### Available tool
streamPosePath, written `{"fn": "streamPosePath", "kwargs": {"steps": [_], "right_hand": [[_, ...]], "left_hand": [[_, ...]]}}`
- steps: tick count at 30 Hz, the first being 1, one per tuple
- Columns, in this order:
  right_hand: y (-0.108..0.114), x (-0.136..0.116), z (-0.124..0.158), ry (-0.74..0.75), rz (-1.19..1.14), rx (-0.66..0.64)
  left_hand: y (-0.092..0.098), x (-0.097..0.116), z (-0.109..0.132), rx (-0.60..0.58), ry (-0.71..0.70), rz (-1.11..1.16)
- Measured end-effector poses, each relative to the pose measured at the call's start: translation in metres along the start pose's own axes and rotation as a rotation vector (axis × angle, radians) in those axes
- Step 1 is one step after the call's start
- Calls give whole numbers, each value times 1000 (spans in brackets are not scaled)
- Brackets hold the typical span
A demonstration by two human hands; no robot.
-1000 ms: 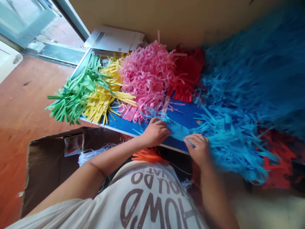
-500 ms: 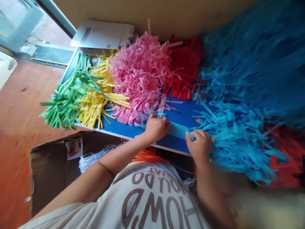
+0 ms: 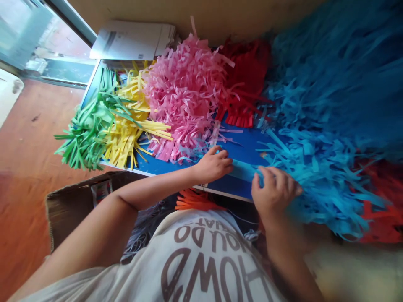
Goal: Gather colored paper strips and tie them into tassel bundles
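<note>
A strip of light blue tissue paper (image 3: 243, 169) lies along the front of the blue table (image 3: 248, 147), between my two hands. My left hand (image 3: 216, 163) is closed on the strip's left part, its fingers curled, with blue fringe ends sticking out to the left. At the strip's right end my right hand (image 3: 274, 186) has its thumb and curled fingers round the paper. Just right of that hand is a large heap of light blue fringed paper (image 3: 324, 176).
Green fringe (image 3: 91, 126), yellow fringe (image 3: 126, 134), a pink heap (image 3: 189, 92) and red fringe (image 3: 245, 84) cover the table's back and left. White papers (image 3: 132, 40) are stacked behind. A cardboard box (image 3: 71, 209) and orange fringe (image 3: 197, 200) sit below the front edge.
Both hands have shifted a little to the right along the blue strip. My left forearm has swung up and now lies flatter across the view.
</note>
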State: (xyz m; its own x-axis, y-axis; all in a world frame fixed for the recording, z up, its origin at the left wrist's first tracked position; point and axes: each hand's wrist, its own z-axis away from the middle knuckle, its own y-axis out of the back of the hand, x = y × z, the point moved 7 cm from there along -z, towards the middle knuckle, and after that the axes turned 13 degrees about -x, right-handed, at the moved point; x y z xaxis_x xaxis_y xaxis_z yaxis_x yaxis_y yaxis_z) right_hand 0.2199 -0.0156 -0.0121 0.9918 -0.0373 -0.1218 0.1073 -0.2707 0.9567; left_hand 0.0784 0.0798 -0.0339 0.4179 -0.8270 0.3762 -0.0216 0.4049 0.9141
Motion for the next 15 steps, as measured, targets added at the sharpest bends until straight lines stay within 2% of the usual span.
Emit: {"fn": "streamPosePath", "kwargs": {"steps": [3,5,7,11,15], "right_hand": [[-10,-19,-1,326,-117,-211],[-15,-18,-4,403,-154,-267],[-18,-13,-11,415,-171,-267],[-19,-5,-25,342,-190,-266],[-18,-16,-27,337,-151,-283]], "left_hand": [[2,6,-1,-113,-151,-24],[7,10,0,-125,-164,-43],[7,14,0,-130,-131,-70],[0,16,-2,-94,-31,-129],[-6,9,-2,-7,46,-178]]}}
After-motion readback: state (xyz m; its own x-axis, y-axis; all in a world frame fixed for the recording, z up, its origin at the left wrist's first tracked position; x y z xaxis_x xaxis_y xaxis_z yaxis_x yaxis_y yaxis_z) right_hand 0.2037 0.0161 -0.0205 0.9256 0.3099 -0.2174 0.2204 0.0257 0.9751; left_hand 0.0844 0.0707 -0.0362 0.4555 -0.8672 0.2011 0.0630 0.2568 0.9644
